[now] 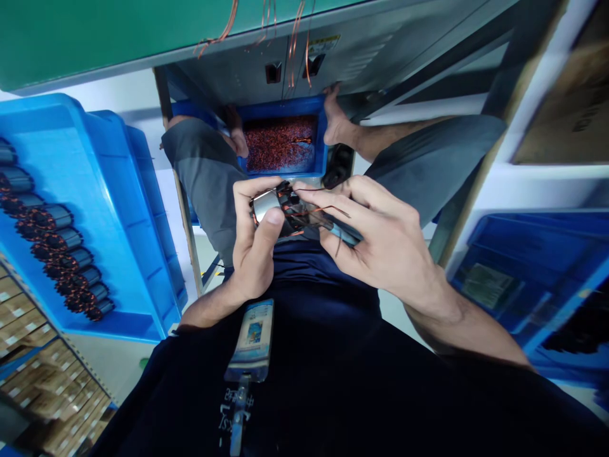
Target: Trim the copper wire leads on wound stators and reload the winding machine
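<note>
My left hand (254, 244) is closed around a motor stator (267, 206), a silvery ring with black end pieces and copper windings. Its thumb presses on the metal side. My right hand (380, 235) grips small wire cutters with blue handles (345, 235), pointed left at the stator's wound end. The cutters' jaws are partly hidden and blurred against the windings. Loose copper wire ends (328, 208) stick out from the stator toward my right hand, whose fingertips are close to the stator's upper edge.
A blue bin (283, 174) with copper wire scraps sits between my feet. At left, a large blue crate (118, 209) holds rows of stators (66, 238). Copper wires hang over the green tabletop's (118, 38) edge. More blue bins (495, 273) stand at right.
</note>
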Demonstrator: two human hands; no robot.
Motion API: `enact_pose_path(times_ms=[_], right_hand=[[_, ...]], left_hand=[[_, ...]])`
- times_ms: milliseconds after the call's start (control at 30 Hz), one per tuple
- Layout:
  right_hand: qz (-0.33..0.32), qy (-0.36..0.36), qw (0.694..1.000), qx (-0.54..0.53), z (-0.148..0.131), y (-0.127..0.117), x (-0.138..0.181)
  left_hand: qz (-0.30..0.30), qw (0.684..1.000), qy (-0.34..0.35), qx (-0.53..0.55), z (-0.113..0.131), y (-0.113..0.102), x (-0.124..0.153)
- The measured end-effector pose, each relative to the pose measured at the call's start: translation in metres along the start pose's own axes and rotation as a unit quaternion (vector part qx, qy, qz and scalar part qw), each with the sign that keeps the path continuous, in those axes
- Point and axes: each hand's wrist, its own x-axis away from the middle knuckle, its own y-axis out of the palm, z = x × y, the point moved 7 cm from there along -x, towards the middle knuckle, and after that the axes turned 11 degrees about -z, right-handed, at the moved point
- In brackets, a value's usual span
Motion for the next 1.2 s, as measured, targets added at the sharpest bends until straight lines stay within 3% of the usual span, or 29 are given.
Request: enact_pose_path(times_ms=[200,400,567,733,900,1067,1200], right_hand=[[0.033,-0.007,0.999,0.016,0.001,0.001,0.004],[0.020,-0.012,0.995,-0.094,0.015,0.003,-0.012],[0.014,-0.009,1.000,-0.014,0.018,0.002,-0.006],[0.016,-0.002,0.999,0.047,0.012,-0.002,0.002],[0.027,0.019,0.999,0.043,0.006,-0.007,0.002],[0.055,-0.006,0.998,0.020,-0.001,-0.008,0.004],[0.049,-0.022,0.997,-0.057,0.001,-0.003,0.006]], left_hand=[[0.015,1.000,-0.009,0.010,0.005,0.004,0.002],[0.027,0.998,-0.009,0.064,-0.012,0.001,-0.002],[0.017,0.997,0.006,0.071,-0.009,0.003,-0.004],[0.005,1.000,0.013,0.018,-0.004,0.009,-0.003],[-0.031,0.993,0.099,-0.054,0.005,0.012,-0.002],[-0.062,0.979,0.146,-0.125,0.010,0.011,-0.001],[-0.052,0.989,0.122,-0.065,0.008,0.012,-0.002]])
